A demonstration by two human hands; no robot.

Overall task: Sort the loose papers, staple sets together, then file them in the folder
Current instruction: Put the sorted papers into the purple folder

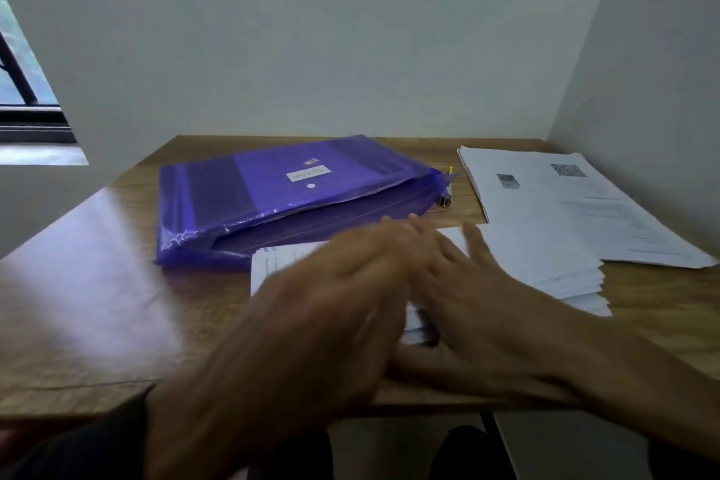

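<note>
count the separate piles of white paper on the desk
2 that I can tell. One stack of papers lies under both hands at the near edge; printed sheets are spread at the far right, by the wall. The purple folder may hide more.

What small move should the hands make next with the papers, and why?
Probably lift the top sheets off the near white paper stack to sort them: both hands, left hand and right hand, hover there, blurred, while the purple plastic folder lies closed.

left hand [311, 308] and right hand [479, 308]: motion-blurred, grip unreadable | paper stack [545, 265]: mid-frame part hidden under both | stapler [445, 199]: mostly behind purple folder [280, 199] | folder label: illegible
</note>
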